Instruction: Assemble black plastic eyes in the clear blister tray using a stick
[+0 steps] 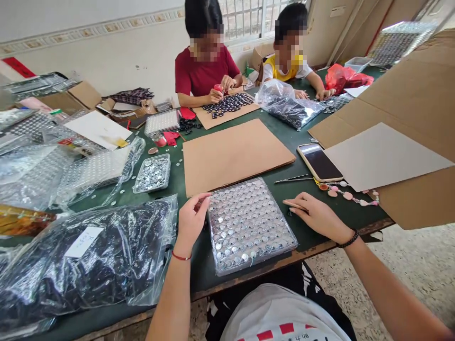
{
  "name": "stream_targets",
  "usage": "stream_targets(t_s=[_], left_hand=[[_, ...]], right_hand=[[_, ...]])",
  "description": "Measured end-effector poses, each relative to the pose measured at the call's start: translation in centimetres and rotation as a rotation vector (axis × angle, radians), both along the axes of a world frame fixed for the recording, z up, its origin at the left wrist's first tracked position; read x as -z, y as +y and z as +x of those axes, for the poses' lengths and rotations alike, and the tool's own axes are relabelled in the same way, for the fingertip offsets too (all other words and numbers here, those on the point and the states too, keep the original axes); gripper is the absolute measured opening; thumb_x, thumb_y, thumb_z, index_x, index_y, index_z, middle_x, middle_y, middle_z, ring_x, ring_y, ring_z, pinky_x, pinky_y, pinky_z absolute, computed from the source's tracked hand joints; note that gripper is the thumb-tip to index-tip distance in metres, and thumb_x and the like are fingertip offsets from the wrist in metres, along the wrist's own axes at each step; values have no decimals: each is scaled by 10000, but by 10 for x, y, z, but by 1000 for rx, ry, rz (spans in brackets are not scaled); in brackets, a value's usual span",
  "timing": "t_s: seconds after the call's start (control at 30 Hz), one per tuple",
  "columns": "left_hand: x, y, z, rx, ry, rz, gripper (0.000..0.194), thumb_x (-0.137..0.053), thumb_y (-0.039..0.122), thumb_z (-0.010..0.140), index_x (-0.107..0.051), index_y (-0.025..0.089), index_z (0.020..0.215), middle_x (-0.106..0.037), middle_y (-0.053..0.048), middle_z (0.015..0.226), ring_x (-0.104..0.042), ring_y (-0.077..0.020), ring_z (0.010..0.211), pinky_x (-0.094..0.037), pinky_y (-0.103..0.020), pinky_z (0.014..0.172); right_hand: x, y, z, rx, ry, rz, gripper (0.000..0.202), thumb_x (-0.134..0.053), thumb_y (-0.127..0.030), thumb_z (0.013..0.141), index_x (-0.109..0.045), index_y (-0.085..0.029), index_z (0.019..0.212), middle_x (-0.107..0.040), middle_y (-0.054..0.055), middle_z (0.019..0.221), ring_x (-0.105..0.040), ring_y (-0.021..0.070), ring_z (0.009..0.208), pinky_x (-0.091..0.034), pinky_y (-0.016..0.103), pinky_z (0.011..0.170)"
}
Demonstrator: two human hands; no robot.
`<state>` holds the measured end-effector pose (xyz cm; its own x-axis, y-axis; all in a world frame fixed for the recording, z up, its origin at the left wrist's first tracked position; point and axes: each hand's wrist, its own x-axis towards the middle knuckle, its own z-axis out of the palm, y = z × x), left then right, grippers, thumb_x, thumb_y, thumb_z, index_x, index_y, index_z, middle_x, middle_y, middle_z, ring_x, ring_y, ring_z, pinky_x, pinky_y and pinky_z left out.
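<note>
A clear plastic tray point(249, 227) with rows of round silvery pieces in its cells lies on the dark green table in front of me. My left hand point(192, 220) is at its far left corner, thumb and fingers closed on the edge. To the tray's right, my right hand point(314, 212) hovers low over the table with its fingers stretched forward, apart from the tray. Just under those fingertips are small dark bits point(289, 213), too small to name. Tweezers point(293, 179) lie beyond the right hand, beside a phone point(320, 162) with a beaded strap point(348, 194).
A large bag of black pieces point(106, 265) lies at left, near a tub of silvery discs point(153, 173). Flat cardboard point(236, 154) lies beyond the tray. Two people point(209, 71) sit across the table, handling small parts. Larger cardboard point(401, 109) juts in at right.
</note>
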<state>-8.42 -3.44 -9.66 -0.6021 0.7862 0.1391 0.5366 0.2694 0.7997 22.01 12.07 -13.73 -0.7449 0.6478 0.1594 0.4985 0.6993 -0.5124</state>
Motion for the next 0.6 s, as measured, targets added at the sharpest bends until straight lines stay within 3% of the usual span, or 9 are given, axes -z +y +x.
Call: stream_targets(t_s=[0.1,0.2,0.33,0.43,0.53,0.6], left_hand=[[-3,-9,-15,-114,20,17,342,-445,406,794,-608,165,975,-639,-43,819,-544,-132,643,-425,-240,589],[-3,-22,-24,-180,152,-67,304,-435,372,803,-608,183,967,-620,-30,817,-517,-124,607,-417,-259,610],[5,-39,-18,-177,348,-221,223,-482,324,783,-612,202,917,-557,-22,791,-522,-147,673,-411,-282,650],[17,-49,-8,-212,430,-226,201,-506,333,773,-620,196,866,-525,-40,806,-514,-177,761,-408,-309,695],[28,-56,-4,-245,503,-221,226,-480,289,797,-614,200,955,-533,-67,901,-489,-207,865,-388,-346,756],[31,-59,-5,-224,516,-255,250,-468,221,798,-606,216,1007,-544,-66,974,-476,-213,906,-374,-351,768]], right_hand=[[4,3,3,-36,-37,-30,211,-417,-353,848,-601,-270,910,-561,33,909,-567,189,781,-465,313,677],[10,9,8,-15,46,-83,178,-476,-388,807,-589,-252,823,-590,27,883,-570,197,791,-470,311,692],[-1,19,-7,152,124,-123,242,-515,-442,748,-583,-214,792,-598,15,677,-470,137,456,-396,269,438],[-28,23,-59,126,109,-89,267,-525,-428,735,-598,-185,819,-536,-11,550,-379,108,403,-327,246,419],[-53,19,-144,-92,100,-127,189,-536,-344,743,-610,-187,816,-576,-7,618,-474,119,514,-364,230,507],[-59,13,-206,-234,53,-175,147,-525,-280,758,-619,-185,816,-618,2,714,-536,125,628,-378,210,556]])
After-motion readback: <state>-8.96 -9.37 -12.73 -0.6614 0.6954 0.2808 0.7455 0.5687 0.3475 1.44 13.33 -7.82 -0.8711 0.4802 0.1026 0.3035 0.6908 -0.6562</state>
